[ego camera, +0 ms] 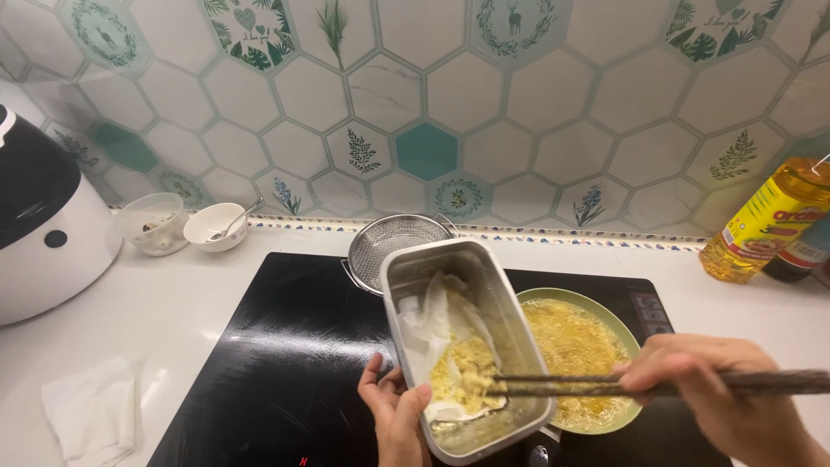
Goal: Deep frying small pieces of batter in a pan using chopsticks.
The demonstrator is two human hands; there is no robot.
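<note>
My left hand (399, 413) grips the near left edge of a rectangular steel tray (510, 298), which is tilted toward a green pan (540, 297) of bubbling yellow oil. Inside the tray lies crumpled white paper (430, 322) and a clump of pale yellow battered food (467, 372). My right hand (718, 389) holds dark chopsticks (553, 385) level, their tips touching the yellow food at the tray's near end. The pan sits on the right side of a black glass cooktop (277, 363).
A steel mesh strainer (393, 242) rests at the cooktop's back edge. Two small white bowls (216, 227), one with a spoon, stand at the back left beside a white and black cooker (43, 225). A folded white cloth (91, 411) lies front left. Oil bottles (765, 225) stand at right.
</note>
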